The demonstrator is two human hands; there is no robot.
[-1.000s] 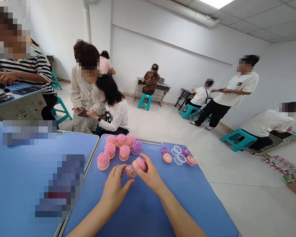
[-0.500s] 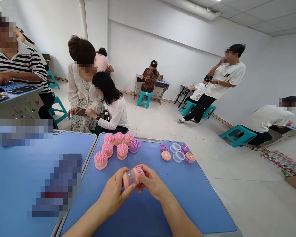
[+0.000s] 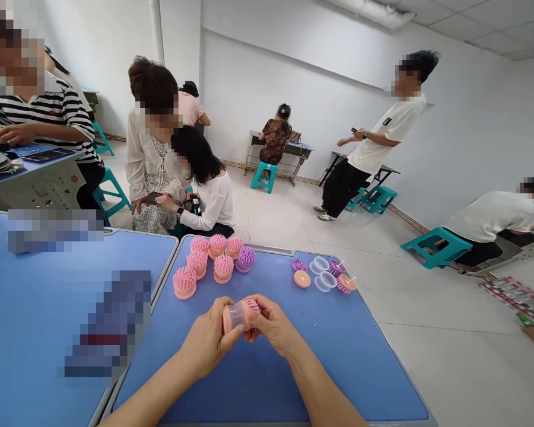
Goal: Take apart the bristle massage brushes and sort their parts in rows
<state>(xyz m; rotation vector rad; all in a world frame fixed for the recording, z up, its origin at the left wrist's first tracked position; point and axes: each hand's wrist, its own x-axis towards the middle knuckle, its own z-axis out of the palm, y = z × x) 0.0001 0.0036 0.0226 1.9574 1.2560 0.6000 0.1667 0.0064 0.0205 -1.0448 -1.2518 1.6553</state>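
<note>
Above the blue table (image 3: 267, 379), a peach brush with a clear middle band (image 3: 237, 315) lies sideways between both hands. My left hand (image 3: 209, 335) is wrapped round its peach base end. My right hand (image 3: 269, 326) grips the end with pink bristles. Behind them stand several pink bristle brushes (image 3: 185, 282) and a purple one (image 3: 246, 259), bristles up. At the right lie a purple disc (image 3: 299, 265), a peach disc (image 3: 301, 279), clear rings (image 3: 325, 281), and purple (image 3: 337, 268) and peach (image 3: 346, 284) bristle heads with white stems.
A second blue table (image 3: 26, 332) adjoins at the left, with blurred items on it. Two people (image 3: 153, 148) sit close beyond the tables, and a person in stripes (image 3: 66, 112) is at the far left. Another person (image 3: 374, 142) stands farther back.
The view has shifted slightly. Both hands keep hold of the brush, with little visible difference. The standing person has lowered a hand from the head.
</note>
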